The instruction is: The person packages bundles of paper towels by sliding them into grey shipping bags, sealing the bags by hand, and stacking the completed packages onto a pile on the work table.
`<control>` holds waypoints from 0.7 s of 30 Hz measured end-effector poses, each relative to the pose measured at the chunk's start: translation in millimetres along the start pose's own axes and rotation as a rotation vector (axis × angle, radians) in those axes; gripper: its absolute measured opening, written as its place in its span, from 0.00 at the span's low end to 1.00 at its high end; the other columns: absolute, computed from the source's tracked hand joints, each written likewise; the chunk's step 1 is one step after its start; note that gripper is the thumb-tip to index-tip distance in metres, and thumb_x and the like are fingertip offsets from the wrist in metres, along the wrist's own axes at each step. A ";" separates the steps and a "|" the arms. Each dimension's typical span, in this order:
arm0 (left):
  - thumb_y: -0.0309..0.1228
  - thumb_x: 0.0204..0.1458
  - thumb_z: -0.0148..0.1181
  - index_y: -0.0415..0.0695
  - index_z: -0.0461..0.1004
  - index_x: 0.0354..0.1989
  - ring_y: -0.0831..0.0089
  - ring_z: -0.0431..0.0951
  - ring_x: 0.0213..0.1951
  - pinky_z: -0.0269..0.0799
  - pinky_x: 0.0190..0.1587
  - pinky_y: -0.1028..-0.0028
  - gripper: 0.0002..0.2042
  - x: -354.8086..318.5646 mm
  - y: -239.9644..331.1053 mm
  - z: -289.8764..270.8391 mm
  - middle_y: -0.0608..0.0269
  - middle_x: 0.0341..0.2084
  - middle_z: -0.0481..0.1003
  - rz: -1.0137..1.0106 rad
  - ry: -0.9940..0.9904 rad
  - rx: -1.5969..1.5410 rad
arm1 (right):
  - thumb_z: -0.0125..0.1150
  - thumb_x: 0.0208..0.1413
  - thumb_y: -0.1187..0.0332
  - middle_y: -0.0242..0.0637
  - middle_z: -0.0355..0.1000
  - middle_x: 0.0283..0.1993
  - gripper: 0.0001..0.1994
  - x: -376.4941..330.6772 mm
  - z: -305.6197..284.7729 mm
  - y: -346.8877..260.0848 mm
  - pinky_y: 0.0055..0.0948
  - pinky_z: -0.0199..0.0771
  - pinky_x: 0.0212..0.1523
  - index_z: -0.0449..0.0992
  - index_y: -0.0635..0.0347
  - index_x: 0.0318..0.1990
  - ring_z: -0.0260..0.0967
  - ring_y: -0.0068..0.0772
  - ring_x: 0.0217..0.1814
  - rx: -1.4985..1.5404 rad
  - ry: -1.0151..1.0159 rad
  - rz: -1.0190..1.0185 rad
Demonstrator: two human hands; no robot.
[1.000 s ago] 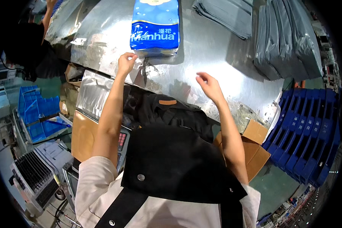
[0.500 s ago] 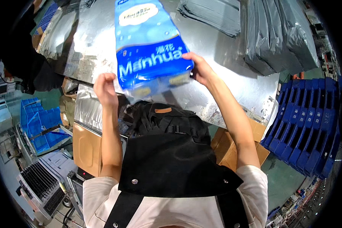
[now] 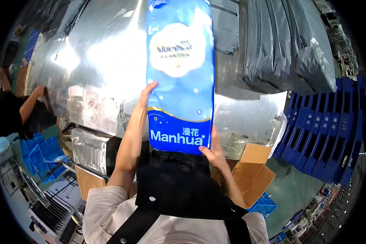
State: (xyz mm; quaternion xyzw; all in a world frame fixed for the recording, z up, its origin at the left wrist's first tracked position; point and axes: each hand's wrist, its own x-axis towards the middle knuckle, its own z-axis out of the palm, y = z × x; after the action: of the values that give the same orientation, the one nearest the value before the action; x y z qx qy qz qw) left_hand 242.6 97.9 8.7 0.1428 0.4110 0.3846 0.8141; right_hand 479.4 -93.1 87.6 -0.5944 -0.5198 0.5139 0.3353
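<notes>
A long blue plastic-wrapped pack, light blue above and dark blue at its near end, lies between my hands over the metal table. The pack looks like wrapped paper tissues; its contents cannot be seen. My left hand presses against its left side about midway, thumb on the upper face. At the near right corner my right hand grips the edge, with the thumb on top and the other fingers mostly hidden beside or under it. The pack's near end is close to my black apron.
Bulky grey plastic bundles stand at the right, beside flat grey bags. Blue plastic pallets are stacked beyond the table. An open cardboard box sits near my right arm. A co-worker's hand shows at far left.
The pack has come nearer to me and straightened. My left hand, earlier just off its near left corner, now holds its side. My right hand has moved nearer. A co-worker's hand now shows at left.
</notes>
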 end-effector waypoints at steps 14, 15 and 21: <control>0.27 0.36 0.57 0.39 0.71 0.36 0.59 0.70 0.40 0.65 0.44 0.67 0.15 265.3 97.9 87.4 0.56 0.35 0.71 1.048 0.102 1.579 | 0.52 0.48 0.55 0.61 0.57 0.53 0.29 409.9 -163.8 4.2 0.44 0.49 0.57 0.59 0.72 0.51 0.52 0.57 0.57 -1.088 0.815 -0.519; 0.26 0.34 0.57 0.39 0.71 0.36 0.56 0.69 0.42 0.64 0.46 0.65 0.16 291.3 110.1 98.1 0.55 0.37 0.70 1.113 0.046 1.736 | 0.52 0.48 0.55 0.61 0.57 0.53 0.29 436.1 -166.6 2.2 0.44 0.49 0.57 0.59 0.72 0.51 0.52 0.57 0.57 -1.076 0.815 -0.519; 0.26 0.36 0.55 0.40 0.71 0.33 0.54 0.73 0.36 0.71 0.35 0.63 0.12 390.8 126.3 125.3 0.52 0.35 0.71 0.834 -0.188 2.512 | 0.50 0.49 0.60 0.46 0.69 0.24 0.15 486.0 -162.4 -2.4 0.40 0.60 0.37 0.70 0.65 0.24 0.65 0.46 0.29 -0.994 0.562 -0.479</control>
State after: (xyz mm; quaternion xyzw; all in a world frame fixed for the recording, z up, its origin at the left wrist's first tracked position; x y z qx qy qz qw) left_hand 419.2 482.8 -62.8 0.9341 0.3533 -0.0462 -0.0234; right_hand 601.3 397.3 2.5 -0.6588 -0.7080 -0.0554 0.2482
